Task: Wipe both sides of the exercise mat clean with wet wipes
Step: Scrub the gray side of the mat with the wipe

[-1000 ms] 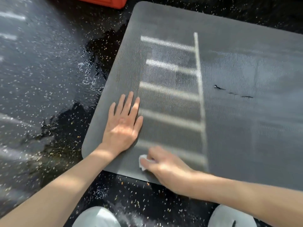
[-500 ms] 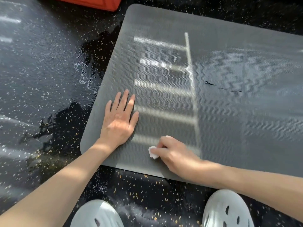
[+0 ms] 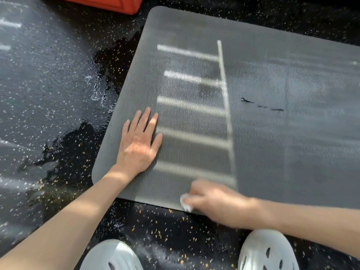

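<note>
A grey ribbed exercise mat [image 3: 272,152] lies flat on the speckled floor, with bands of sunlight across its left part and a few short dark marks [image 3: 261,105] near its middle. My left hand [image 3: 139,145] rests flat on the mat near its left edge, fingers spread. My right hand [image 3: 212,201] is closed on a small white wet wipe [image 3: 185,203] and presses it on the mat's near edge. The hand is blurred with motion.
The black speckled rubber floor [image 3: 48,94] looks wet and shiny left of the mat. An orange object [image 3: 109,2] sits at the top, beyond the mat's far left corner. My two white perforated shoes [image 3: 266,252] stand at the bottom, close to the near edge.
My right hand has slid the wipe from further up on the mat back toward the near edge. My left hand has stayed flat in the same spot.
</note>
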The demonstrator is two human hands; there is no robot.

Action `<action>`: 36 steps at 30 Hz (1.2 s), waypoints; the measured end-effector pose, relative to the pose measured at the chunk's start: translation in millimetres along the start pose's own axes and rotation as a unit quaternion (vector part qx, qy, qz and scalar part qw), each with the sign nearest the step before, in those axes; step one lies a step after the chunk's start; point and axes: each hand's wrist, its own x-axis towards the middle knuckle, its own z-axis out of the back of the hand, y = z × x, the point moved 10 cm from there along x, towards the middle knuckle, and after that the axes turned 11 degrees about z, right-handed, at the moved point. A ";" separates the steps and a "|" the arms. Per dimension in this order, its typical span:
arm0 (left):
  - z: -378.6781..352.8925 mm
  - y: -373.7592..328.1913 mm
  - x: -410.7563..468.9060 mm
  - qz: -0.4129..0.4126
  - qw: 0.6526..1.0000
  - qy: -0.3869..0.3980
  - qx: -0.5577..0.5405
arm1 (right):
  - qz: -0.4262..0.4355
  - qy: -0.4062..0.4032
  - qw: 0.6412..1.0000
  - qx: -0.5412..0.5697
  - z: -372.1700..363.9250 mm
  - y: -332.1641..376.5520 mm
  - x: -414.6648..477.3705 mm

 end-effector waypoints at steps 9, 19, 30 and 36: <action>6.5 -7.5 16.0 0.045 0.997 -0.015 -0.067 | -0.033 -0.044 0.997 -0.053 35.0 -48.9 13.9; 4.4 -44.5 114.3 0.011 1.000 -0.010 -0.025 | -0.048 -0.114 0.988 -0.087 86.3 -115.1 43.0; -11.2 -98.7 235.3 -0.026 0.999 -0.002 0.027 | -0.176 -0.239 0.950 -0.099 165.4 -220.3 54.1; -19.5 -94.0 237.9 -0.028 0.999 -0.017 0.024 | -0.076 -0.144 0.985 -0.052 140.2 -193.2 60.8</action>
